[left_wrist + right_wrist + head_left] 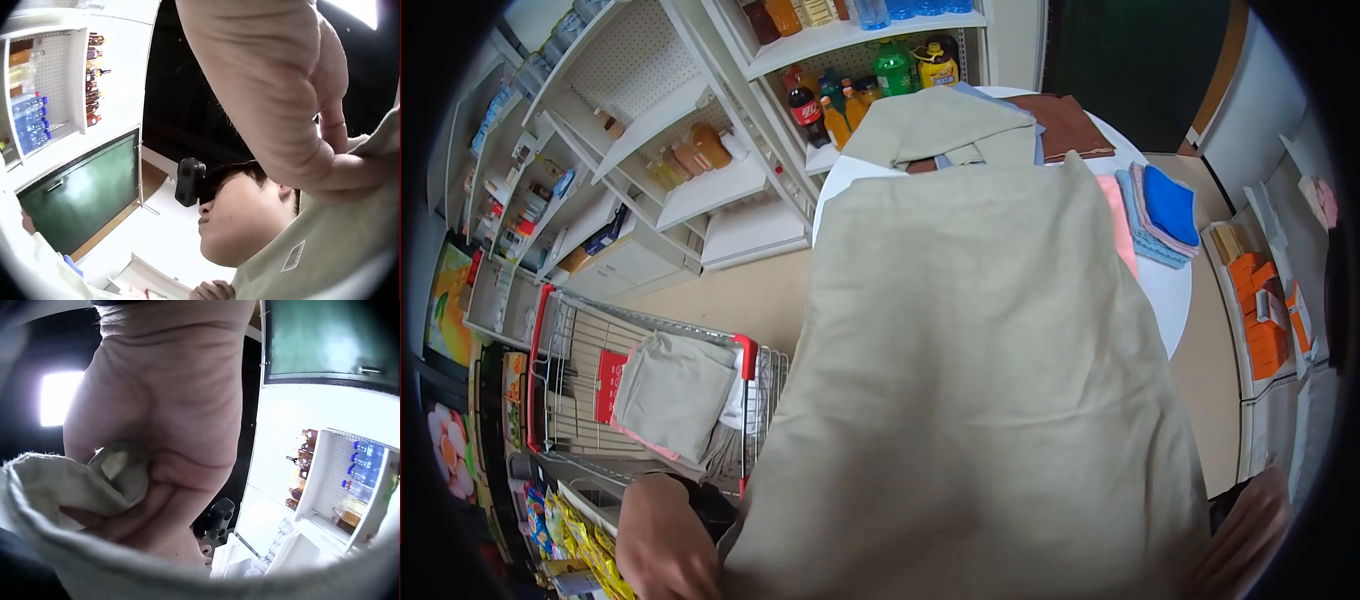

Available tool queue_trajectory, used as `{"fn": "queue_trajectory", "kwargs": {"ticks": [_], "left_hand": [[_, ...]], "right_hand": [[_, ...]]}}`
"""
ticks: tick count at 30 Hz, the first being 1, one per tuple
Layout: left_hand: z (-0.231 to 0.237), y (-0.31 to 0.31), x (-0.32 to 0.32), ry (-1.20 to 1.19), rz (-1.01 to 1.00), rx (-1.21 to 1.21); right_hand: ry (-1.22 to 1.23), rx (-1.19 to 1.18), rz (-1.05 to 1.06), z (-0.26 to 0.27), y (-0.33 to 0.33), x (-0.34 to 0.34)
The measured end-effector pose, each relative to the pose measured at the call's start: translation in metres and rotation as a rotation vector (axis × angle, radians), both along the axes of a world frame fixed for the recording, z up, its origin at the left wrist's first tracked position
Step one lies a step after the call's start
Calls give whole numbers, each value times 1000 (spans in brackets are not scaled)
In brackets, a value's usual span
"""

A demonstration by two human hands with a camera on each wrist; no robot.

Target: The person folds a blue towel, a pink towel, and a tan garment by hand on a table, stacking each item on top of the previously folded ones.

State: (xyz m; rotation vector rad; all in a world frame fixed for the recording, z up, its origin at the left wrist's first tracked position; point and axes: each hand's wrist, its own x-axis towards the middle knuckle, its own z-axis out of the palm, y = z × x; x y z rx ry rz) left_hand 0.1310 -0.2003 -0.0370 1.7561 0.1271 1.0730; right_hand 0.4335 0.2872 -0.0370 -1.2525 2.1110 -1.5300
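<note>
A large grey-green cloth (980, 300) hangs spread between my two hands, its far end over the round white table (835, 195). My left hand (665, 540) grips its near left edge; in the left wrist view the fingers (362, 175) pinch the fabric, and a small white label (294, 255) shows on it. At the near right edge, my right hand (1240, 535) holds the cloth, with fingers (134, 519) curled into a fold in the right wrist view. Beyond it lie another grey-green cloth (940, 125) and a brown cloth (1060, 125).
Folded blue and pink cloths (1165, 215) lie at the table's right side. A wire shopping cart (565, 390) with folded cloths (680, 385) stands at the left. Shelves (855, 40) with bottles rise behind; orange boxes (1260, 320) sit on a right shelf.
</note>
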Motion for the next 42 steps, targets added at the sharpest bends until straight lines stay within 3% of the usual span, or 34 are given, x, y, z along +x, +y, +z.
{"fn": "queue_trajectory", "kwargs": {"ticks": [2, 4, 6, 8, 9, 10, 11, 12, 14, 16, 18, 20, 21, 23, 28, 31, 32, 36, 39, 42], "left_hand": [[-10, -18, 3, -2, -60, -187], [-30, -24, -22, 32, -106, -208], [-55, -27, -41, 71, -154, -221], [-74, -28, -56, -80, 229, -244], [-77, -37, -65, -80, 225, -244], [-78, -53, -75, 32, 400, -342], [-82, -61, -82, 148, 573, -436], [-92, -62, -82, 148, 568, -434], [-104, -51, -67, -433, 1209, -477], [-94, -15, -75, -367, 1639, -404], [-90, 26, -114, -372, 1819, -569], [-108, 60, -161, -83, 1950, -528], [-121, 68, -179, -88, 1951, -529], [-149, 76, -204, 268, 1990, -794], [-175, 70, -212, 402, 1914, -823], [-162, 69, -209, -77, 1930, -782], [-162, 73, -212, -76, 1925, -789], [-164, 87, -225, 56, 2032, -792], [-186, 94, -237, 541, 1958, -704], [-185, 93, -240, 594, 1867, -641]], "right_hand": [[-12, -86, 82, 1, -2, 0], [-33, -169, 162, 2, -4, 2], [-77, -270, -14, -20, 15, -4], [-239, -10, 628, -38, 30, -63], [-230, -82, 307, -42, 42, -57], [-223, -155, -14, -48, 52, -49], [-70, -200, -585, -59, 27, -33], [101, -232, -1152, -70, 3, -20], [16, -257, -1335, -69, 11, -47], [318, -141, -1456, -59, 4, -100], [38, -288, -1537, -47, -14, -155], [-235, -138, -1483, -51, 2, -204], [-235, -134, -1482, -58, 6, -222], [-460, 235, -1387, -76, 10, -249], [-646, 389, -1338, -109, 47, -270], [-565, 281, -1527, -100, 49, -265], [-573, 282, -1529, -102, 51, -267], [-532, 194, -1598, -110, 64, -282], [-359, 619, -1530, -140, 74, -290], [-329, 591, -1537, -141, 74, -287]]}}
